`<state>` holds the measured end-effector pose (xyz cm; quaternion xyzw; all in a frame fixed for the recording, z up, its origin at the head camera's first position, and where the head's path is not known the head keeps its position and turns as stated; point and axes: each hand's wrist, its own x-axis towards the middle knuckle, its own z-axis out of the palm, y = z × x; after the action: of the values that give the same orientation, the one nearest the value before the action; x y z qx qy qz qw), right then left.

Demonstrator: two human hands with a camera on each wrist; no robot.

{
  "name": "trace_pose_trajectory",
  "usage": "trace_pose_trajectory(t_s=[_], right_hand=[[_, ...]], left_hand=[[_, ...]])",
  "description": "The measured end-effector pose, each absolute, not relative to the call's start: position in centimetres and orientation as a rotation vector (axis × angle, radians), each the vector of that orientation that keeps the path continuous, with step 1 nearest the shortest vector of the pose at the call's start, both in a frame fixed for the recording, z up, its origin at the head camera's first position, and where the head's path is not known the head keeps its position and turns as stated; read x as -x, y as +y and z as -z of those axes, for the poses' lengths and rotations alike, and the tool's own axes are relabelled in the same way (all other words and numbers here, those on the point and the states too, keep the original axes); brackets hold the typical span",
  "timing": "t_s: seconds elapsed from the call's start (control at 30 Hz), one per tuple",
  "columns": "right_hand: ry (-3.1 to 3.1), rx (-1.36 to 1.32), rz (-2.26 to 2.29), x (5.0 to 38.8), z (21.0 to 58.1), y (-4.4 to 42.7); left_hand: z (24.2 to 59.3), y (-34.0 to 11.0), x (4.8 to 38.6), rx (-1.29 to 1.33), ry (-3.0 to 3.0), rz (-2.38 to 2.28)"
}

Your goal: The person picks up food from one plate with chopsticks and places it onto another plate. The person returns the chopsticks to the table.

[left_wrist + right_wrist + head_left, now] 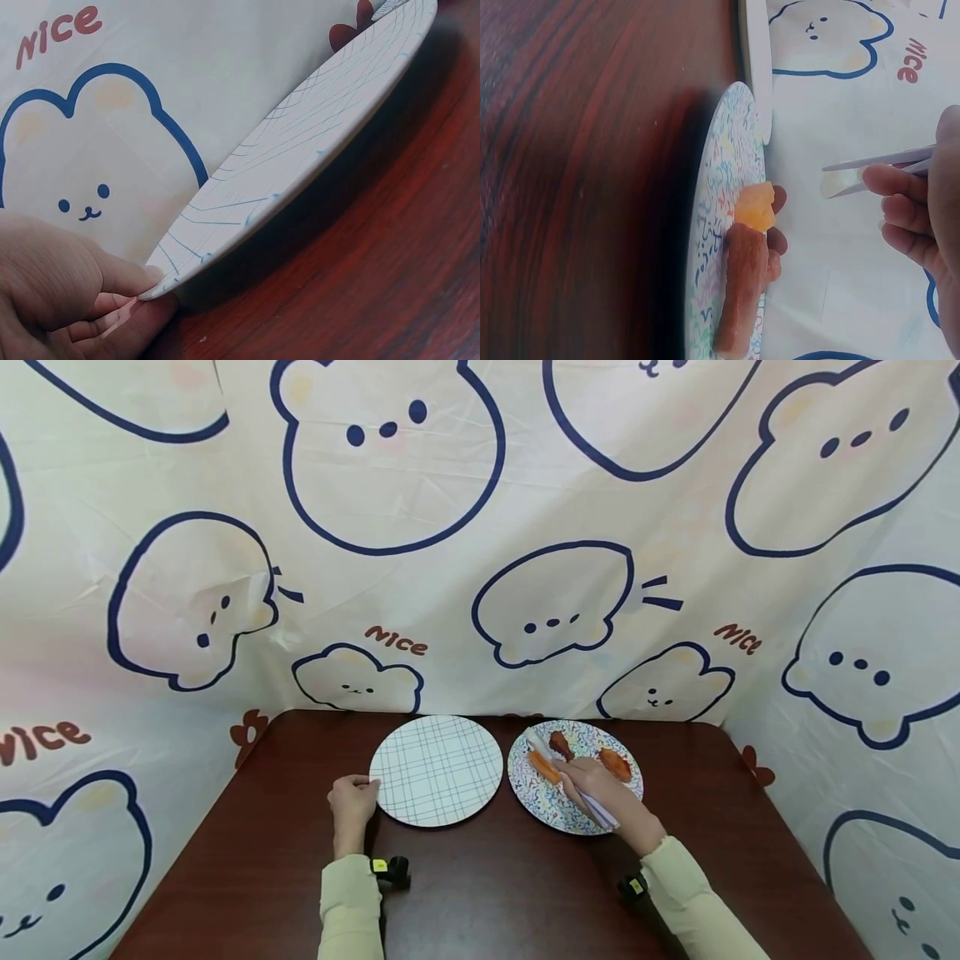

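Note:
My left hand (354, 800) pinches the left rim of a white plate (438, 768) with a grid of thin lines. In the left wrist view the thumb (135, 277) lies on top of the rim, with fingers beneath. My right hand (609, 789) holds pale tongs (599, 812) over a speckled plate (536, 799). In the right wrist view the tongs' tips (840, 182) are raised off the plate; whether anything sits between them I cannot tell. On the speckled plate lie an orange stick-shaped piece (543, 767), a brown drumstick (561, 744) and an orange-brown piece like a chicken wing (616, 764).
Both plates stand side by side at the back of a dark brown wooden table (480, 893). A pale cloth with bear drawings (555, 602) hangs behind the table and along its sides. Each wrist wears a small black camera (392, 870).

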<state>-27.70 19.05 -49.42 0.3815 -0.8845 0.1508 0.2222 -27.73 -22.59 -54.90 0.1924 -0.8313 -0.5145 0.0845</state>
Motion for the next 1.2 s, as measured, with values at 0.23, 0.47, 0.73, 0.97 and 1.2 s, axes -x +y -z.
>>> trace_pose_trajectory(t_s=[0.23, 0.47, 0.73, 0.97, 1.2], right_hand=[[-2.369, -1.121, -0.435, 27.9, 49.8, 18.5], [-2.302, -1.148, -0.435, 28.3, 50.3, 17.8], [-2.357, -1.126, -0.468, 27.7, 50.5, 17.0], [-2.386, -1.116, -0.459, 27.3, 50.6, 16.3], [-2.222, -1.228, -0.49, 28.4, 51.3, 15.1]], left_hand=[[54.8, -22.4, 27.6, -0.596, -2.477, 1.529], [55.0, -22.5, 27.8, -0.587, -2.48, 1.527], [55.0, -22.5, 27.8, -0.59, -2.473, 1.514], [55.0, -22.3, 27.9, -0.605, -2.469, 1.504], [55.0, -22.4, 27.8, -0.605, -2.469, 1.51]])
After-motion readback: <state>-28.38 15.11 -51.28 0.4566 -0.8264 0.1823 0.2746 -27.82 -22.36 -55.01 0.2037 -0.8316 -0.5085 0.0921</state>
